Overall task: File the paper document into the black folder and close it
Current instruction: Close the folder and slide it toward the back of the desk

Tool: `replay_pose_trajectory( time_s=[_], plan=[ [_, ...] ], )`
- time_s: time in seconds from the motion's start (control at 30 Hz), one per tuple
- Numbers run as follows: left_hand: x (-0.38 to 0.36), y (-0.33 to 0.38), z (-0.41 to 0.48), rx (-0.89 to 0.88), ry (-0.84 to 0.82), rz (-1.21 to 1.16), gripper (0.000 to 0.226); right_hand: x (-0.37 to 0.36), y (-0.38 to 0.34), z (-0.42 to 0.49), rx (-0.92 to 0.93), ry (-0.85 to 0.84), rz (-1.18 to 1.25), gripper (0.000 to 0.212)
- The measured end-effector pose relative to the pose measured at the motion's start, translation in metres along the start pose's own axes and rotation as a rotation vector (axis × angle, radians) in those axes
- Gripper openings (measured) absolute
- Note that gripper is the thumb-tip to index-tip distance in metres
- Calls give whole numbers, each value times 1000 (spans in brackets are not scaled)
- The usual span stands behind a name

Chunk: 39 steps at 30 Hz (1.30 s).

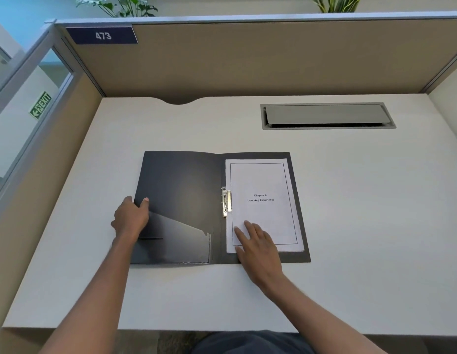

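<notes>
The black folder [181, 185] lies open flat on the white desk. A white paper document [263, 180] headed "Chapter 6 Learning Experience" rests on the folder's right half, its left edge under the metal clip [226, 201] at the spine. My left hand [131, 215] grips the outer edge of the left cover, thumb on top and fingers underneath. Fingers spread, my right hand [256, 244] presses flat on the paper's lower left corner. A clear pocket [181, 241] sits on the inside of the left cover.
The desk [349, 200] is walled by beige partitions at the back and sides. A grey cable flap [326, 115] is set into the desk at the back right. A notch [178, 100] cuts the desk's back edge.
</notes>
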<state>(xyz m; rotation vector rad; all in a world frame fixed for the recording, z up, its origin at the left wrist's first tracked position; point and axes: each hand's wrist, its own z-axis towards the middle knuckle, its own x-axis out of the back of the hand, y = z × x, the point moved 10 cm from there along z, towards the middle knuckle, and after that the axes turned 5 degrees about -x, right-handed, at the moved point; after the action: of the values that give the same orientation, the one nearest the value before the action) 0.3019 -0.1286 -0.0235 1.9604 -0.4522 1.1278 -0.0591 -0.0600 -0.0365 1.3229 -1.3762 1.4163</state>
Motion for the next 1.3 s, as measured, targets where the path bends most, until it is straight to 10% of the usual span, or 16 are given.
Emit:
replay_pose_trajectory(
  time_s=[0.57, 0.9, 1.03, 1.3],
  plan=[
    [93, 188, -71, -450, 60, -197, 13, -19, 6, 3, 25, -151, 47, 51],
    [-5, 276, -147, -447, -348, -315, 58, 149, 23, 32, -162, -9, 1271, 49],
    [-40, 291, -170, -398, -512, -484, 47, 184, 29, 37, -133, 66, 1168, 48],
    [-111, 285, -182, -710, -469, -71, 39, 156, 90, 22, -348, 188, 667, 54]
  ],
)
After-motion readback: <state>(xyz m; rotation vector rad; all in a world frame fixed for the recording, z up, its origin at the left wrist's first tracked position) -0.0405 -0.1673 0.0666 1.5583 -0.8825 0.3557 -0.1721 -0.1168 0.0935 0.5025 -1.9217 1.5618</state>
